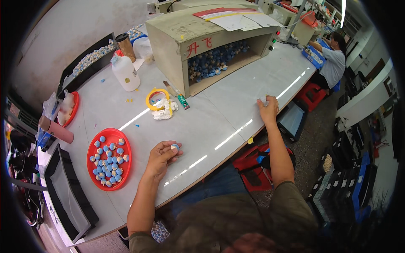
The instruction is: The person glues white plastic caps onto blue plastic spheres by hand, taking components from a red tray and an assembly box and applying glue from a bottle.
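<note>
Over the front part of the grey table, my left hand (160,159) pinches a small round blue-and-cream piece (174,147) between thumb and fingers. Farther right, near the table edge, my right hand (268,110) is closed with its fingertips together. Something small and pale may be at those fingertips, too small to make out. To the left of my left hand stands a round red tray (89,173) with many similar blue-and-cream pieces (110,160) lying loose in it.
An open-fronted box (168,55) heaped with blue pieces (217,59) stands at the back. Nearby are a white bottle (125,76), yellow tape roll (148,101), crumpled white tissue (162,113) and green-handled knife (183,101). A black tray (69,194) lies left; a co-worker (333,61) sits far right.
</note>
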The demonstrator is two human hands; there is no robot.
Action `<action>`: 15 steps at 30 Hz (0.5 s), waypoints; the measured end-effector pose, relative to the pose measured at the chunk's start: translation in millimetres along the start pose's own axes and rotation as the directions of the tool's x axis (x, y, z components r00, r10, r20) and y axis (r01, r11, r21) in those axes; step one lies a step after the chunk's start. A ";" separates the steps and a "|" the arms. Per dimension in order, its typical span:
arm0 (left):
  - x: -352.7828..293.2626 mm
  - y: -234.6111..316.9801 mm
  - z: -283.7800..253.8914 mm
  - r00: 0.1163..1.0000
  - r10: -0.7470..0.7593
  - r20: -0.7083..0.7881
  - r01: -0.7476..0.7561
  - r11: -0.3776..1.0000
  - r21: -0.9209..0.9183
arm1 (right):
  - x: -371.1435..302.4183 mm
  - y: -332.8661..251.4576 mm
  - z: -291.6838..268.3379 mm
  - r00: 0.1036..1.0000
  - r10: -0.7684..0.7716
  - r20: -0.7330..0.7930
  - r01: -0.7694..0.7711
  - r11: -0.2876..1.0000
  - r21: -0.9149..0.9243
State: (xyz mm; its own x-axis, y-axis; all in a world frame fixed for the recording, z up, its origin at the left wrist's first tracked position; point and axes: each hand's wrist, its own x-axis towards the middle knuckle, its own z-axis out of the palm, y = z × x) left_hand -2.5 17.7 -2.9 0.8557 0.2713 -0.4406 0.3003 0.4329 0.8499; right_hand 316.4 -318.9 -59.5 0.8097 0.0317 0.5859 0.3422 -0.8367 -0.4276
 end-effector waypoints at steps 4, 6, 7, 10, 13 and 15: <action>2.8 1.5 8.0 1.000 -0.022 0.008 0.023 0.995 -0.095 | -18.9 -72.2 -20.6 0.906 0.151 0.396 -0.374 0.722 0.581; 6.0 1.8 9.5 0.999 -0.042 0.012 0.043 0.994 -0.102 | -40.9 -114.3 -28.6 0.881 -0.089 0.465 -0.391 0.418 0.820; 6.4 0.7 9.1 0.998 -0.050 0.038 0.053 0.996 -0.072 | -53.3 -129.8 -30.6 0.821 -0.195 0.537 -0.422 0.425 0.801; 4.1 -1.4 4.2 0.996 -0.073 0.051 0.075 0.997 -0.031 | -92.7 -168.8 -28.0 0.702 -0.390 0.596 -0.421 0.448 0.789; 3.8 -5.9 2.2 0.998 -0.049 0.045 0.055 0.987 -0.151 | -114.4 -197.7 -38.6 0.660 -0.459 0.594 -0.429 0.419 0.800; 4.2 -7.3 -1.0 0.997 -0.041 0.059 0.051 0.983 -0.177 | -123.5 -216.4 -42.7 0.694 -0.473 0.543 -0.387 0.391 0.835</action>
State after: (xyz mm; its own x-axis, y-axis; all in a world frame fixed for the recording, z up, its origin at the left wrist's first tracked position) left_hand -1.5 16.6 -11.3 0.8662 0.2021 -0.4570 0.2642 0.5912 0.7620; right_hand 122.0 -165.1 -9.9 0.6590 0.7146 0.2346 0.2182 0.1168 -0.9689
